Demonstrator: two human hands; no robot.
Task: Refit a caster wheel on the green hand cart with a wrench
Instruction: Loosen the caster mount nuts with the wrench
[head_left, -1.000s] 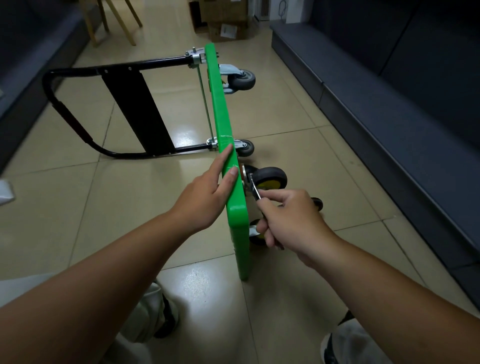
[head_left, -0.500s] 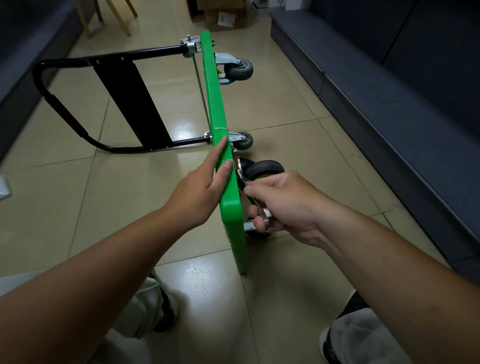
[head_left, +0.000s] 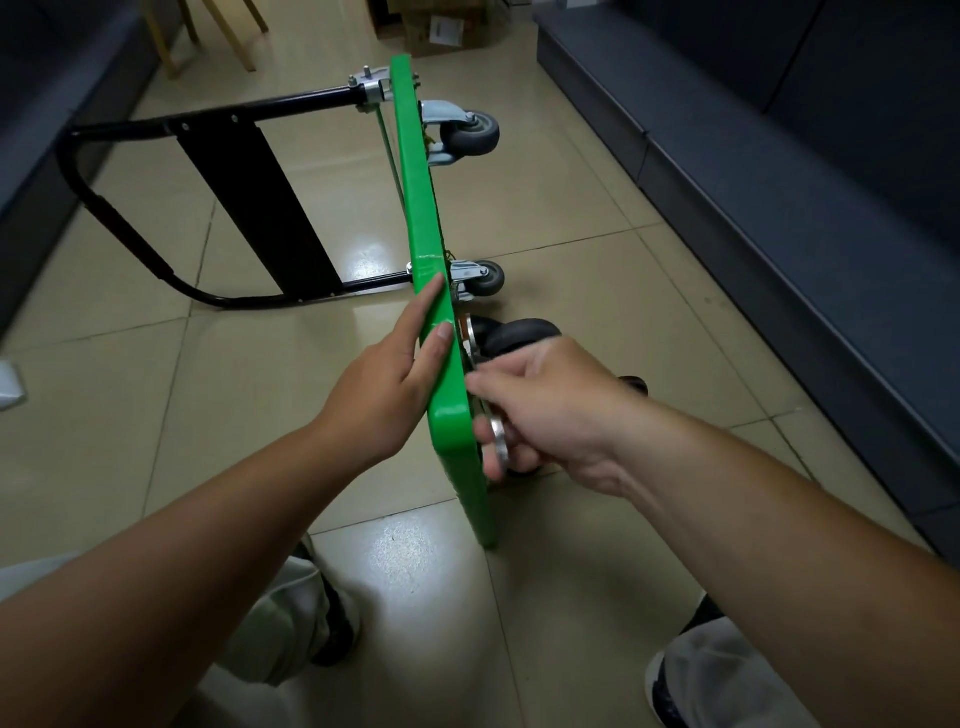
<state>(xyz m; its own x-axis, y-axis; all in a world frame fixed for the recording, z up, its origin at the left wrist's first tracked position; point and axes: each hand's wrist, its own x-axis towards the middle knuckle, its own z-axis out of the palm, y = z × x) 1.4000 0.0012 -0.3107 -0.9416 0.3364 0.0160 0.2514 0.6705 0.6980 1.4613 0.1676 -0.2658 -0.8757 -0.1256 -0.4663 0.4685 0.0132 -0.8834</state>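
Fingers of the left hand lie straight and flat on the green hand cart, with the thumb on its thin top edge. This hand is wide open and only pushes. The right hand is curled tight round a silver wrench, just on the other side of the cart, where the wheels go. The round end of the wrench pokes out by the fingers. The other end points up toward the black caster wheel, but the hand hides it, so I cannot tell if it sits on a nut. The caster wheel is right up against the underside of the cart, just above the right hand. The cart stands on its side on the tiled floor, with its black handle sticking out to the left. Two grey wheels are fixed farther along the cart. I think the job now is to turn the nut tight. To do it well, the left hand should push hard so the cart does not tip or slide. The wrench should sit all the way on the nut before it is pulled. Short, slow pulls look best, since there is little room between the caster wheel and the cart. A dark bench runs along the right, and boxes sit far off.
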